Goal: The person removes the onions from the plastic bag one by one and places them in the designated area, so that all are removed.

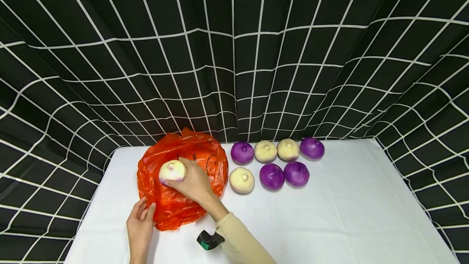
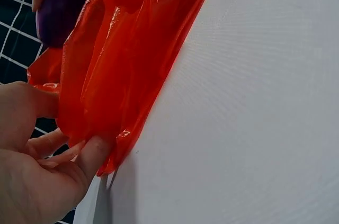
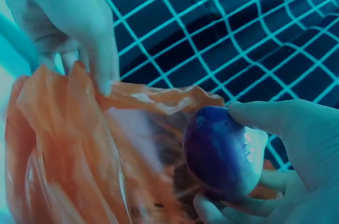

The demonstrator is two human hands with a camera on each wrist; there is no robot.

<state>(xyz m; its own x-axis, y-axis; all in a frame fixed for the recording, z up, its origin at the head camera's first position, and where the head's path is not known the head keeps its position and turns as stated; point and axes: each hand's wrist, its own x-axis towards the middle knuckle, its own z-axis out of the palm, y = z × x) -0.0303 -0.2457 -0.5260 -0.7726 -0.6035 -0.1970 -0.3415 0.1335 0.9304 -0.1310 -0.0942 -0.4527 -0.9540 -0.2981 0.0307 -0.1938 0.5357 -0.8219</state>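
Observation:
My right hand [image 1: 194, 180] grips a turnip [image 1: 173, 171], cream on top and purple underneath, over an orange-red plastic bag [image 1: 183, 211]. In the right wrist view, thumb and fingers wrap the turnip [image 3: 222, 152] from the side, beside the bag's rim. At the bag's near-left edge, my left hand [image 1: 140, 223] pinches the thin plastic between thumb and fingers. The left wrist view gives this pinch on the bag [image 2: 116, 65] up close, with the turnip [image 2: 61, 12] beyond it. What the bag holds inside is hidden by its folds.
Right of the bag, more turnips lie in two rows on the white table [image 1: 329, 215]. Several are purple-side up, such as one purple turnip [image 1: 272, 176]; three show cream, including a cream turnip [image 1: 242, 180]. A black gridded curtain [image 1: 234, 72] surrounds the back and sides.

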